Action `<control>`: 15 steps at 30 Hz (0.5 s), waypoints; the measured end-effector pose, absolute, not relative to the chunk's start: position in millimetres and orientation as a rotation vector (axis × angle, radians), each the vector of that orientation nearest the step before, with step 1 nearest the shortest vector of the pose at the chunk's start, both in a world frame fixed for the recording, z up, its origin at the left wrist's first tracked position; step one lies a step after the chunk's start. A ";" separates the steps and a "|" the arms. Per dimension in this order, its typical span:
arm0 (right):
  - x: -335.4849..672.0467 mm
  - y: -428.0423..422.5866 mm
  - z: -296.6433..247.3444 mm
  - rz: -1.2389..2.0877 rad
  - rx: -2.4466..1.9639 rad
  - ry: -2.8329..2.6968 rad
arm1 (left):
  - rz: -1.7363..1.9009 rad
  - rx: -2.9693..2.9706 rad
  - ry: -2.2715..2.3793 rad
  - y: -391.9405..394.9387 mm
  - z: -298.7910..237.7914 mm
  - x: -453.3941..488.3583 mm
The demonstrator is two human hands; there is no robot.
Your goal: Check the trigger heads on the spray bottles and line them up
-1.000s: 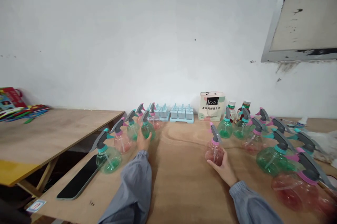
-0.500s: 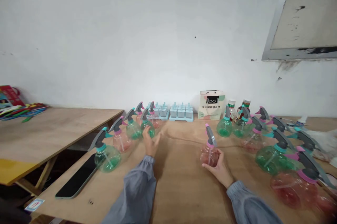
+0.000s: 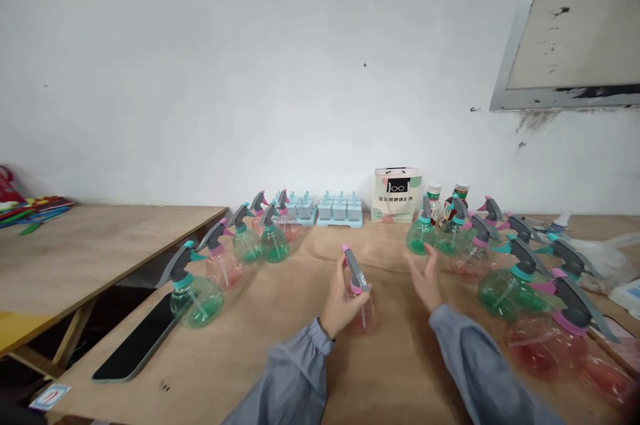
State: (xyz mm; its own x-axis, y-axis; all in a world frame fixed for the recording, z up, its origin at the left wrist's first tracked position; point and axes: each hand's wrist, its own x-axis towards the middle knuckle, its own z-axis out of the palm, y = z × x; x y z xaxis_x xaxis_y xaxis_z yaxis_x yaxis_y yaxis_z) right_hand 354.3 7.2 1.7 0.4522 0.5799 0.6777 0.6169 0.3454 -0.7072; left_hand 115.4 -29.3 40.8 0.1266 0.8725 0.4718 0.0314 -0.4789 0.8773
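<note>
My left hand (image 3: pixel 341 302) is closed around the neck of a pink spray bottle (image 3: pixel 364 320) with a grey and pink trigger head, in the middle of the table. To its right, my right hand (image 3: pixel 425 278) has its fingers apart and holds nothing; it is just in front of a green spray bottle (image 3: pixel 421 233). More pink and green spray bottles stand in a group on the right, among them a large green one (image 3: pixel 507 292) and a pink one (image 3: pixel 547 338). On the left another group includes a green spray bottle (image 3: pixel 197 302) and a pink one (image 3: pixel 224 266).
Along the wall stand light blue ice-pop moulds (image 3: pixel 340 212), a paper bag (image 3: pixel 395 195) and two small labelled bottles (image 3: pixel 434 202). A phone (image 3: pixel 135 338) lies near the table's left edge. A second table (image 3: pixel 115 245) is across a gap, with colourful strips (image 3: pixel 35 212) on it.
The pink spray bottle has moved left, from my right hand into my left. My left hand came away from the left group of bottles; my right hand let go and opened.
</note>
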 end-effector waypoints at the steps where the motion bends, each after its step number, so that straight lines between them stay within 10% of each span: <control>1: 368.7 23.2 10.0 -0.121 -1.325 -1.138 | 1.428 1.638 0.855 -29.5 40.6 114.3; 15: 395.5 72.5 -6.5 -0.106 -1.455 -1.102 | 1.331 1.216 0.791 -12.7 52.1 85.1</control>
